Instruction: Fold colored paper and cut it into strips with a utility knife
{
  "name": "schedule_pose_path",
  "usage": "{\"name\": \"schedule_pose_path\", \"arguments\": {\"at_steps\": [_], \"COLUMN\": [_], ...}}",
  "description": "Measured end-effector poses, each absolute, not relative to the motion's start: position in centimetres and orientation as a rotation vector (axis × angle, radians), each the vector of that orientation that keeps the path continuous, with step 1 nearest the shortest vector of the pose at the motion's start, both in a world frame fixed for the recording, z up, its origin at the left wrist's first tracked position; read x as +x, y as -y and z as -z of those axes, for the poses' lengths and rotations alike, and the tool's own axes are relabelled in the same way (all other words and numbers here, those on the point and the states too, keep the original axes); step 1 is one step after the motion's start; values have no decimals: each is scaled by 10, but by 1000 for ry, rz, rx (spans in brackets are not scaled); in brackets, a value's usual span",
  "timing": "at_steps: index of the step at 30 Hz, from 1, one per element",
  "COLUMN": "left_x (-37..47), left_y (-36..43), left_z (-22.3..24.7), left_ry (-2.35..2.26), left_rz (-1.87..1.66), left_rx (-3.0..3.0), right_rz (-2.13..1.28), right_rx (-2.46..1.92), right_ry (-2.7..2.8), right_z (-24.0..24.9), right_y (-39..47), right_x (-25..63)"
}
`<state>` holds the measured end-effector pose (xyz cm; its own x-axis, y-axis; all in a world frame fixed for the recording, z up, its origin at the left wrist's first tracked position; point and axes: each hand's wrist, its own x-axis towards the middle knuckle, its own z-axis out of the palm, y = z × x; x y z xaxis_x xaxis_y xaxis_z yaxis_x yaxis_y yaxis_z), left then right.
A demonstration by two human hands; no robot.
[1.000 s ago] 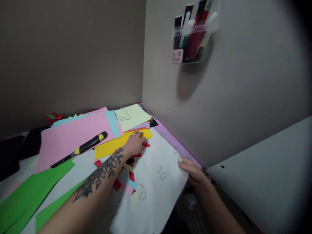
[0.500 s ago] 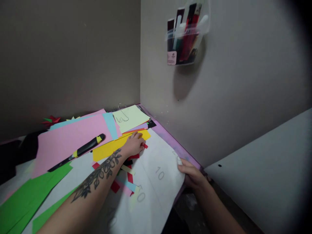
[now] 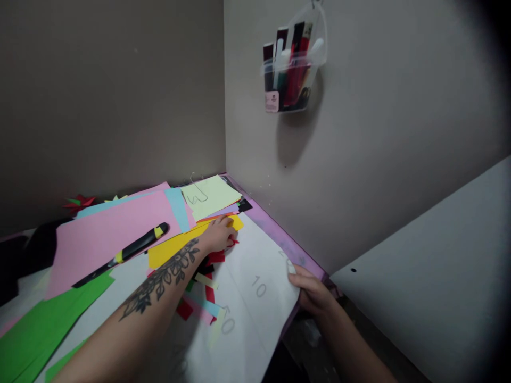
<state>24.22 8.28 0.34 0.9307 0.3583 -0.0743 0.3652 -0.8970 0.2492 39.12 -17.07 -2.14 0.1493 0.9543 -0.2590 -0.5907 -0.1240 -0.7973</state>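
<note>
My left hand (image 3: 221,234) rests with curled fingers at the far end of the white sheet, over the yellow paper (image 3: 162,252) and beside small red scraps (image 3: 216,257); whether its fingers hold a scrap is hidden. My right hand (image 3: 309,286) pinches the right edge of the large white sheet (image 3: 247,314), which has pencilled numbers on it. Colored paper strips (image 3: 209,307) lie on the sheet near my left forearm.
A black and yellow cutter (image 3: 139,244) lies on pink paper (image 3: 96,239). Green paper (image 3: 43,330) is at the left, pale green sheets (image 3: 211,196) at the back. A clear container (image 3: 285,80) of supplies hangs on the wall.
The view has shifted slightly, so the hanging container appears lower and further left. Both hands keep nearly the same places on the papers.
</note>
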Motion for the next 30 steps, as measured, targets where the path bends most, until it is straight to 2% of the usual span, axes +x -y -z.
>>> {"name": "schedule_pose_path", "arguments": {"at_steps": [13,22,30], "left_x": [248,244,238], "left_y": [-90,-84,-83], "left_z": [-2,-5,-7], "left_ry": [-410,-582,-512], "left_rz": [111,-161,65], "left_rx": [2876,2918,2901], "right_rz": [-1439,-1442,-1438], "right_rx": [-983,-931,-889], "right_ry": [524,515,532], "right_z": [28,25,20], "right_y": [173,177,177], "right_x": [392,390,386]}}
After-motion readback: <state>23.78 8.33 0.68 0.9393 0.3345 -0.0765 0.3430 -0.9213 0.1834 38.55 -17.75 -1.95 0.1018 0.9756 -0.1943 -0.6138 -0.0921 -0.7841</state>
